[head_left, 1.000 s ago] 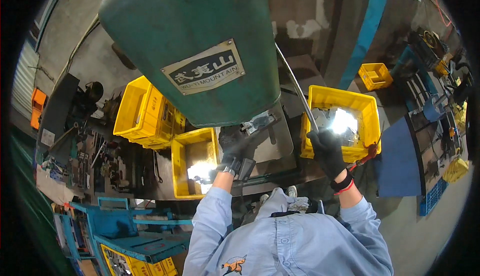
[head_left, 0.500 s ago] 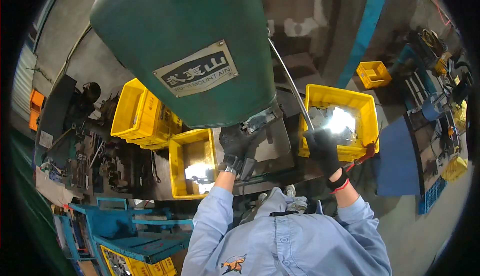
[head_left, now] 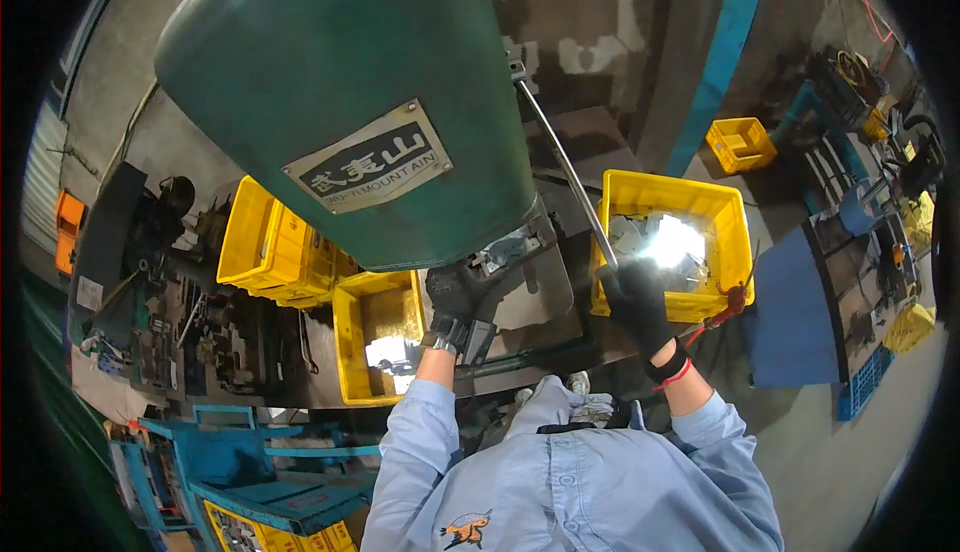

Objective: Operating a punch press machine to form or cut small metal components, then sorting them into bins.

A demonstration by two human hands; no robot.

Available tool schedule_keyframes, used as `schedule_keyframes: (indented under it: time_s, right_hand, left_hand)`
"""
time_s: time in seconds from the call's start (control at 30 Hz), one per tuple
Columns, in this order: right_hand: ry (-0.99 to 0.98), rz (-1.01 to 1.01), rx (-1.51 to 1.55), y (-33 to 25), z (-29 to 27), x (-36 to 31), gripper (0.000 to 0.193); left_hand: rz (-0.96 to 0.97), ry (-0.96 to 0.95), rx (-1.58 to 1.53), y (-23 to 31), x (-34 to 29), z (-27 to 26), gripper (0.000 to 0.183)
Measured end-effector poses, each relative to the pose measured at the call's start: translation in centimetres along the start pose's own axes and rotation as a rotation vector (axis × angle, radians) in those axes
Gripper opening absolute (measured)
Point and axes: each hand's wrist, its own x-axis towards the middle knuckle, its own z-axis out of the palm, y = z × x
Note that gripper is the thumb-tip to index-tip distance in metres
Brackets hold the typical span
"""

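My right hand (head_left: 637, 300), in a black glove, is wrapped round the lower end of a long metal lever (head_left: 562, 157). The lever slants up and left to the side of a big green machine head (head_left: 340, 82) in front of me. My left hand (head_left: 458, 292), also gloved, reaches in beneath the lower edge of that head. Its fingers are close to a shiny metal block (head_left: 508, 250) there and are partly hidden; whether they hold anything I cannot make out. A flat metal machine table (head_left: 537, 302) lies beneath the block.
Right of the machine is a yellow bin (head_left: 620, 187) with flat metal pieces. On the left, another yellow bin (head_left: 345, 352) holds a few pieces beside stacked yellow crates (head_left: 245, 242). A blue metal frame (head_left: 230, 452) stands lower left, a cluttered workbench (head_left: 860, 282) far right.
The view has shifted slightly, so the green machine sits a little further left and lower. My right hand keeps its grip on the lever, and my left hand stays under the machine head.
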Motion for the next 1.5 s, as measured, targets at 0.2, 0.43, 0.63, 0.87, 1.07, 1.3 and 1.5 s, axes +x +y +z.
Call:
schedule_keyframes:
  time_s: [0.2, 0.43, 0.63, 0.87, 1.07, 1.3, 1.5]
  right_hand:
    - [0.065, 0.071, 0.172, -1.4, 0.9, 0.8, 0.015]
    - [0.140, 0.032, 0.110, 2.2, 3.3, 0.7, 0.008]
    - [0.165, 0.046, 0.181, 1.7, 3.7, 1.4, 0.005]
    - [0.109, 0.172, 0.306, 2.6, 4.7, 1.1, 0.008]
    - [0.082, 0.298, 0.484, 2.3, 4.5, 1.5, 0.010]
    - [0.128, 0.126, 0.338, 4.8, 5.5, 1.2, 0.014]
    - [0.115, 0.244, 0.528, 5.3, 6.7, 1.2, 0.013]
  left_hand:
    - [0.079, 0.022, 0.113, -1.8, -1.5, 0.9, 0.085]
    - [-0.061, -0.184, 0.160, 1.3, -0.4, -0.4, 0.084]
    - [-0.002, -0.158, 0.139, 0.2, -0.6, -0.2, 0.083]
    - [0.021, -0.083, 0.204, -2.0, -2.0, 1.4, 0.086]
    - [-0.038, -0.083, 0.070, -1.4, -1.0, 1.2, 0.069]
    - [-0.131, -0.143, 0.039, 2.2, -0.2, -0.2, 0.075]
    - [-0.006, -0.034, 0.111, -0.6, -1.3, 0.9, 0.092]
